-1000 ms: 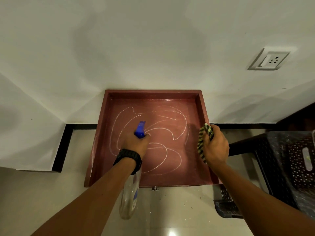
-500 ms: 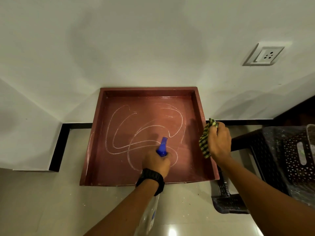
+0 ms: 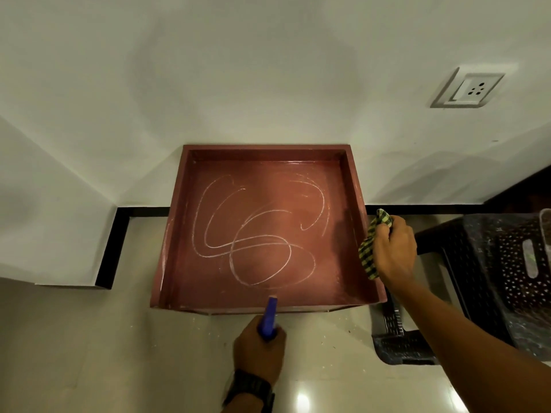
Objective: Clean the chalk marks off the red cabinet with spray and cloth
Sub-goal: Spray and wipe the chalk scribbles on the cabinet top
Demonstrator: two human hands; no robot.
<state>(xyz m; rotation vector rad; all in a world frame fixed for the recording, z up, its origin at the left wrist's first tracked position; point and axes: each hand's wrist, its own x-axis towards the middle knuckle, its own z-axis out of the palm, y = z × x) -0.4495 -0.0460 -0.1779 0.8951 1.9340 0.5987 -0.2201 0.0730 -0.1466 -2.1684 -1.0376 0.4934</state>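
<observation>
Nearest you, your left hand (image 3: 258, 351) has pulled back off the cabinet (image 3: 354, 186) over the last second: a moment ago it hung over the middle of the chalk (image 3: 256, 234), and now it sits below the cabinet's near edge, over the floor. It is wrapped tight round the neck of the spray bottle (image 3: 269, 318), with the blue nozzle pointing up toward that near edge. You cannot see the bottle's body from here; the hand and wrist hide it. Whether a finger is on the trigger, I cannot tell.

That retreat reads as the spraying pass ending, or at least pausing. The recessed top shows a faint sheen in its far half, which may be wet, but the light is too dim to be sure.

Further out, at the cabinet's right rim, your right hand (image 3: 393, 251) is fisted round the checked cloth (image 3: 368, 257), part of it hanging against the outside of the rim. It has barely shifted and has not gone into the recess.

Inside the recess, the chalk loops are all there, unbroken, from the left wall across to the right. No wiping has begun, so the cleaning proper is still ahead. With the bottle clear of the surface, the cloth has open room to go in.
</observation>
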